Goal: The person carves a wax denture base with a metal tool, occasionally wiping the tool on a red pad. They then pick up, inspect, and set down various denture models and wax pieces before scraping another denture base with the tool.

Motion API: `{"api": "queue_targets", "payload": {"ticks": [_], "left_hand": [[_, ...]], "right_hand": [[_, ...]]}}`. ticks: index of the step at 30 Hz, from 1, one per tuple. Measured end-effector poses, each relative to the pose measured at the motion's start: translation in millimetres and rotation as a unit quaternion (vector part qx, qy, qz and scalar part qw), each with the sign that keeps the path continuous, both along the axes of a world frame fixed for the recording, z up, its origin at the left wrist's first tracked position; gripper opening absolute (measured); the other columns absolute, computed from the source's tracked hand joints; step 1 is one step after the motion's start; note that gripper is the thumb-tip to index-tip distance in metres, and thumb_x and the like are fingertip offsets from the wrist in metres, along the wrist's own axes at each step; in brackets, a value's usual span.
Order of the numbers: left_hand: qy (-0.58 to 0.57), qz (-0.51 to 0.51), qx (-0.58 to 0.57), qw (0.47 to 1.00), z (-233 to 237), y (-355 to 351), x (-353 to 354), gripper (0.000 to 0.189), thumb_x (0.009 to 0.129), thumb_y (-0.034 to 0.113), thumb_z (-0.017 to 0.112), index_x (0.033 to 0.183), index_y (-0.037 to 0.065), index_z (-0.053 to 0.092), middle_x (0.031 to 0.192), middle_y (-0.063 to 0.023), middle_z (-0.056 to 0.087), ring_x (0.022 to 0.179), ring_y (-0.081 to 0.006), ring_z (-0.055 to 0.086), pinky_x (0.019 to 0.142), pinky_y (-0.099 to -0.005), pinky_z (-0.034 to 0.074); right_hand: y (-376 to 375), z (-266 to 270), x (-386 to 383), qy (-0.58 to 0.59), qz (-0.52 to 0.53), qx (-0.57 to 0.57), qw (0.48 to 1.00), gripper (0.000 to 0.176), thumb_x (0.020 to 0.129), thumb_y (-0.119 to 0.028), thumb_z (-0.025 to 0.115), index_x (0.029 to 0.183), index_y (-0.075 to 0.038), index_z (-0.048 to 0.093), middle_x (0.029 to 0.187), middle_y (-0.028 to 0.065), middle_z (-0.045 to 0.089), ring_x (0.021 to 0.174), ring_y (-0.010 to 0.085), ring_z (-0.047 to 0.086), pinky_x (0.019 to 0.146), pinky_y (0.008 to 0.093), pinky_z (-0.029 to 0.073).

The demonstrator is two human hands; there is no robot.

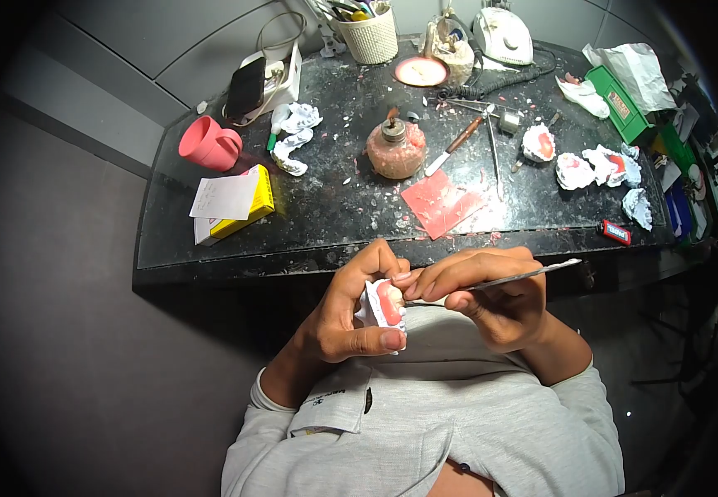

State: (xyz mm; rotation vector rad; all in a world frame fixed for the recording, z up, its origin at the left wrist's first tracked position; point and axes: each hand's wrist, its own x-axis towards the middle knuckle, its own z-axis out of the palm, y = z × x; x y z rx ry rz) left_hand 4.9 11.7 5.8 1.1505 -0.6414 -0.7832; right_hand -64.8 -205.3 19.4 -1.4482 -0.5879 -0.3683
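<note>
My left hand (338, 315) is closed around a white plaster dental cast (389, 305), thumb along its lower edge and fingers over the top. Pink wax and pale teeth show on the side of the cast turned right. A slim metal dental carving tool (533, 274) is gripped in my right hand (495, 286). Its whitish flattened end points up to the right; the working end lies close to the teeth, mostly hidden by my fingers. The right fingertips meet the left ones beside the cast. Both hands are in front of my chest, just off the bench edge.
On the black bench (326, 224) stand a spirit lamp (397, 156), a pink wax sheet (437, 207) and a wooden-handled wax knife (458, 142). Several plaster casts (575, 171) lie right, near a red box (616, 233). A pink mug (210, 144) and yellow box (263, 195) are left.
</note>
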Motion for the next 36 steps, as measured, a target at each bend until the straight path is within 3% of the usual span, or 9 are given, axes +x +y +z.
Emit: {"api": "queue_targets", "payload": {"ticks": [7, 16, 18, 22, 24, 30, 33, 34, 36], "left_hand": [[0.008, -0.004, -0.019, 1.0, -2.7, -1.0, 0.1, 0.06, 0.07, 0.03, 0.089, 0.105, 0.01, 0.043, 0.093, -0.001, 0.046, 0.084, -0.0085, 0.042, 0.072, -0.0236, 0.031], [0.014, -0.007, -0.021, 1.0, 1.3, -0.7, 0.1, 0.06, 0.072, 0.031, 0.089, 0.105, 0.009, 0.043, 0.092, -0.002, 0.046, 0.078, -0.0081, 0.041, 0.065, -0.0232, 0.031], [-0.007, -0.008, 0.021, 1.0, -0.1, 2.3, 2.9, 0.058, 0.073, 0.039, 0.085, 0.104, 0.008, 0.047, 0.094, -0.003, 0.048, 0.09, -0.012, 0.044, 0.085, -0.0301, 0.035], [-0.007, 0.024, -0.042, 0.999, -3.0, -3.9, 2.1, 0.057, 0.078, 0.038, 0.088, 0.101, 0.009, 0.044, 0.092, -0.0047, 0.048, 0.088, -0.0103, 0.042, 0.081, -0.0264, 0.036], [-0.072, 0.059, -0.049, 0.994, -5.2, -6.9, 3.0, 0.055, 0.083, 0.033, 0.087, 0.104, 0.008, 0.043, 0.096, -0.0065, 0.047, 0.087, -0.0105, 0.042, 0.08, -0.0259, 0.038], [-0.233, 0.189, 0.001, 0.954, -5.8, -14.7, -1.7, 0.051, 0.085, 0.024, 0.085, 0.107, 0.005, 0.043, 0.098, -0.0085, 0.045, 0.089, -0.0129, 0.043, 0.082, -0.0282, 0.04], [-0.326, 0.209, 0.036, 0.921, -7.2, -12.3, -0.9, 0.05, 0.085, 0.02, 0.085, 0.106, 0.004, 0.043, 0.096, -0.0093, 0.044, 0.087, -0.0149, 0.044, 0.081, -0.0287, 0.04], [-0.364, 0.219, 0.045, 0.904, -6.6, -12.5, -0.3, 0.051, 0.084, 0.02, 0.086, 0.105, 0.004, 0.043, 0.094, -0.0098, 0.045, 0.085, -0.0158, 0.045, 0.079, -0.0293, 0.041], [-0.399, 0.229, 0.054, 0.886, -6.3, -13.0, -0.8, 0.051, 0.083, 0.02, 0.087, 0.104, 0.004, 0.043, 0.093, -0.0104, 0.045, 0.083, -0.0168, 0.046, 0.077, -0.0298, 0.041]], "right_hand": [[0.0, -3.7, 2.2, 0.002, 0.025, 0.017, 1.0, 0.012, 0.09, 0.005, 0.071, 0.102, 0.006, 0.074, 0.097, 0.0173, 0.077, 0.094, 0.0284, 0.076, 0.088, 0.0382, 0.06], [-1.1, -7.5, 4.0, -0.022, 0.033, 0.018, 0.999, 0.018, 0.099, -0.007, 0.065, 0.096, 0.01, 0.07, 0.09, 0.0251, 0.074, 0.088, 0.035, 0.076, 0.088, 0.0499, 0.062], [-2.2, -9.8, 3.5, 0.006, 0.037, 0.064, 0.997, 0.02, 0.1, -0.01, 0.065, 0.098, 0.01, 0.069, 0.092, 0.0259, 0.074, 0.092, 0.0357, 0.075, 0.09, 0.0509, 0.061], [-8.1, -17.5, 7.3, -0.007, -0.009, 0.111, 0.994, 0.025, 0.102, -0.015, 0.064, 0.101, 0.009, 0.066, 0.094, 0.0247, 0.073, 0.095, 0.0356, 0.074, 0.093, 0.0541, 0.059], [-12.7, -22.4, 11.3, -0.073, -0.023, 0.149, 0.986, 0.012, 0.1, 0.0, 0.061, 0.105, 0.01, 0.064, 0.096, 0.0212, 0.072, 0.104, 0.0327, 0.073, 0.098, 0.05, 0.058], [-13.3, -28.7, -2.6, -0.111, -0.104, 0.133, 0.979, 0.012, 0.099, -0.001, 0.064, 0.105, 0.007, 0.058, 0.089, 0.019, 0.071, 0.089, 0.0372, 0.077, 0.079, 0.0453, 0.066], [-7.2, -20.2, -3.5, -0.118, -0.095, 0.046, 0.987, 0.015, 0.094, -0.003, 0.072, 0.103, 0.006, 0.063, 0.092, 0.0183, 0.075, 0.098, 0.0351, 0.076, 0.084, 0.0418, 0.065], [-9.9, -14.7, -1.6, -0.159, -0.119, -0.05, 0.979, 0.023, 0.1, -0.013, 0.067, 0.108, 0.006, 0.059, 0.103, 0.0296, 0.073, 0.099, 0.037, 0.076, 0.084, 0.0476, 0.063], [-4.2, -10.9, -2.2, -0.172, -0.128, -0.064, 0.975, 0.016, 0.097, -0.002, 0.067, 0.11, 0.005, 0.062, 0.106, 0.0269, 0.074, 0.106, 0.0388, 0.074, 0.089, 0.05, 0.061]]}}
